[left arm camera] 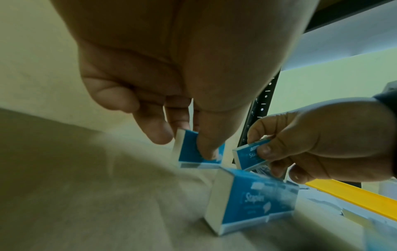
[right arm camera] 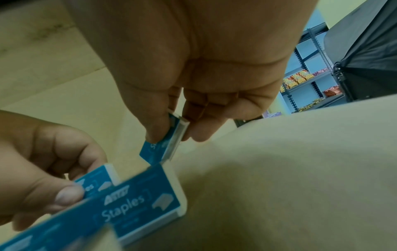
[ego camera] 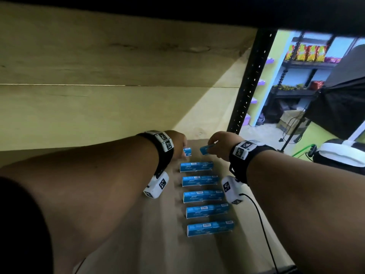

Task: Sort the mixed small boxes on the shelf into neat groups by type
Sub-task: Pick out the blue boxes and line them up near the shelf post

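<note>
Several blue-and-white staple boxes [ego camera: 199,181] lie in a column of rows on the brown shelf [ego camera: 158,244]. At the far end of the column, my left hand [ego camera: 182,150] pinches a small blue staple box [ego camera: 187,151] between thumb and fingers, its lower edge at the shelf in the left wrist view [left arm camera: 191,152]. Just to its right, my right hand [ego camera: 214,148] pinches another small blue staple box [ego camera: 205,149], tilted and lifted a little above the shelf [right arm camera: 165,147]. The nearest lying staple box [right arm camera: 139,200] sits right in front of both held ones.
A wooden back panel [ego camera: 98,105] closes the shelf behind the hands. A black perforated upright [ego camera: 250,82] stands at the right edge. A black cable [ego camera: 260,224] runs along the shelf's right side. Bare shelf lies left of the column.
</note>
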